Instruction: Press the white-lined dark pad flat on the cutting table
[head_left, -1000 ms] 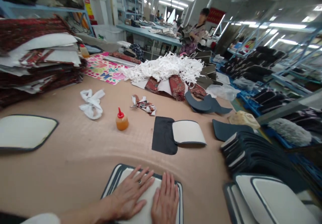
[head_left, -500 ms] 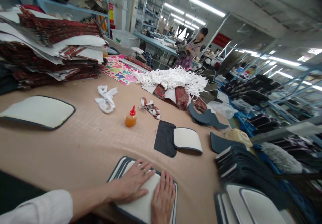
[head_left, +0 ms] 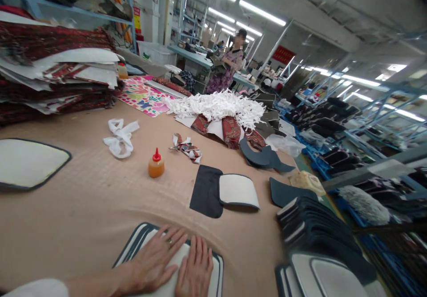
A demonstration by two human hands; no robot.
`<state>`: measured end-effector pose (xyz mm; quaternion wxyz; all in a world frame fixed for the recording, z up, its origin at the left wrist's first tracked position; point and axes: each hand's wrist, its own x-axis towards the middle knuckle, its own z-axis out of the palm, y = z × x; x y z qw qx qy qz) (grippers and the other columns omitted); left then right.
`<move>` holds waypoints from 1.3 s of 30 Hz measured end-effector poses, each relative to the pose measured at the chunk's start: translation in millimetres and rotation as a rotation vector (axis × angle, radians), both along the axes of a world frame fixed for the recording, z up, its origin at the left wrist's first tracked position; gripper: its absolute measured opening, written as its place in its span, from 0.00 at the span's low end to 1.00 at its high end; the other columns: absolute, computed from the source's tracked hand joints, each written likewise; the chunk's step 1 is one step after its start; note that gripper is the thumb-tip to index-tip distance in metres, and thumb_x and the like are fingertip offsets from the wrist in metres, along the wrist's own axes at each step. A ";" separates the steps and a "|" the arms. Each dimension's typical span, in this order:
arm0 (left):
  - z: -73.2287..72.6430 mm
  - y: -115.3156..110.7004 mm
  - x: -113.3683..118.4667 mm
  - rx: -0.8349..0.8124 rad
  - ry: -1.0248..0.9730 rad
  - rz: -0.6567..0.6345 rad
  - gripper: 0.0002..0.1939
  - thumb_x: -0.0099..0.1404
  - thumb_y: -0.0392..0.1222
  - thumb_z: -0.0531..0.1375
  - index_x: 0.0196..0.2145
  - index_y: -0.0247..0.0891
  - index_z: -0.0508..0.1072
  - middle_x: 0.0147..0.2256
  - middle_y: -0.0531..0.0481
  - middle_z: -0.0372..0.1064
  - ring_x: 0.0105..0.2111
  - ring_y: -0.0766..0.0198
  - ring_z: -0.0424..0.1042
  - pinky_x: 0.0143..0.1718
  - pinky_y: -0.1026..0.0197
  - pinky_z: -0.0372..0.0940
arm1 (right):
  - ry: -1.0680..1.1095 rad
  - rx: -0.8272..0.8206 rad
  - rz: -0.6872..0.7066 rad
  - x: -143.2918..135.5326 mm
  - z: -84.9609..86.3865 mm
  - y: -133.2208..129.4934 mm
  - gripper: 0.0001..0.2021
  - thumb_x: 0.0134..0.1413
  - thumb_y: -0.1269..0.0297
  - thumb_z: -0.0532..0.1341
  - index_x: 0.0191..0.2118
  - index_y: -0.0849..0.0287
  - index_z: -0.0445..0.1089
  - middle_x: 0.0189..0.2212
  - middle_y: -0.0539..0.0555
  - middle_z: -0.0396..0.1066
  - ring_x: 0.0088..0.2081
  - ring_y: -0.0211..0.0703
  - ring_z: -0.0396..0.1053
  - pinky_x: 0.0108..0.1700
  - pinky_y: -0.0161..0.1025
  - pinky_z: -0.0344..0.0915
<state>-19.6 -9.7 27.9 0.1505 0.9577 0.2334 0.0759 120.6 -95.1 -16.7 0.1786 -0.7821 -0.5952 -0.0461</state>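
At the near edge of the brown-covered table (head_left: 100, 225) lies a small stack of white panels (head_left: 215, 268) with dark edging. My left hand (head_left: 155, 254) rests flat on the top panel, fingers stretched out, a ring on one finger. Beside it my right hand (head_left: 196, 266) lies flat on the same panel, fingers extended and close together. Neither hand grips anything. The lower part of the stack is cut off by the frame and partly covered by my hands. Ahead lies another white panel (head_left: 238, 189) overlapping a black piece (head_left: 206, 192).
A bottle of orange liquid (head_left: 156, 165) stands mid-table, near a white cloth strip (head_left: 120, 139) and patterned scraps (head_left: 187, 149). Another edged panel (head_left: 30, 162) lies left. Stacked dark pieces (head_left: 316, 225) and panels (head_left: 333, 279) are at right. A person (head_left: 230, 61) stands beyond white strips (head_left: 220, 107).
My view has shifted, so the table items appear further left and slightly lower. Both hands are still flat on the stack and now lie closer together.
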 end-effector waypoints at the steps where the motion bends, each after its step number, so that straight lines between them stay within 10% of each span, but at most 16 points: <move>1: 0.6 0.4 1.0 -0.012 0.003 0.004 0.37 0.58 0.39 0.53 0.61 0.39 0.41 0.59 0.44 0.48 0.57 0.52 0.49 0.57 0.48 0.44 | 0.004 -0.013 0.000 0.4 2.5 0.2 0.21 0.54 0.64 0.47 0.53 0.65 0.60 0.54 0.55 0.57 0.56 0.50 0.52 0.57 0.54 0.46; 10: 41.8 47.3 12.4 -0.512 0.184 0.002 0.38 0.44 0.50 0.65 0.53 0.41 0.61 0.51 0.44 0.62 0.49 0.49 0.61 0.50 0.49 0.55 | 0.169 -0.021 -0.026 3.6 31.8 -2.9 0.20 0.55 0.64 0.47 0.54 0.62 0.58 0.54 0.53 0.58 0.55 0.49 0.52 0.56 0.53 0.47; 16: 43.0 90.8 8.5 -0.827 0.443 0.064 0.30 0.36 0.61 0.65 0.35 0.39 0.74 0.32 0.51 0.73 0.34 0.53 0.71 0.33 0.58 0.65 | 0.335 -0.049 0.023 23.8 28.6 -8.8 0.20 0.56 0.59 0.48 0.54 0.58 0.58 0.53 0.53 0.59 0.55 0.48 0.53 0.56 0.52 0.50; 26: 68.3 64.4 -3.1 -0.795 0.309 0.021 0.35 0.36 0.59 0.66 0.40 0.39 0.68 0.37 0.50 0.69 0.37 0.54 0.67 0.32 0.62 0.61 | 0.814 -0.760 0.358 100.9 106.8 16.3 0.44 0.27 0.55 0.69 0.55 0.63 0.56 0.53 0.59 0.60 0.53 0.49 0.57 0.55 0.42 0.52; 30: 75.1 48.6 -14.7 -0.715 0.221 0.040 0.35 0.36 0.59 0.67 0.40 0.38 0.68 0.36 0.49 0.67 0.36 0.55 0.67 0.31 0.62 0.61 | 0.859 -0.778 0.308 111.3 94.4 4.6 0.54 0.19 0.53 0.71 0.58 0.64 0.51 0.56 0.62 0.54 0.56 0.53 0.51 0.58 0.44 0.46; 39: 79.1 24.6 -29.3 -0.578 0.150 0.069 0.35 0.37 0.61 0.65 0.40 0.37 0.67 0.35 0.49 0.66 0.37 0.55 0.64 0.35 0.61 0.61 | 1.688 -0.241 0.070 91.5 32.6 -57.6 0.61 0.26 0.52 0.70 0.59 0.65 0.27 0.56 0.67 0.52 0.55 0.51 0.55 0.55 0.43 0.54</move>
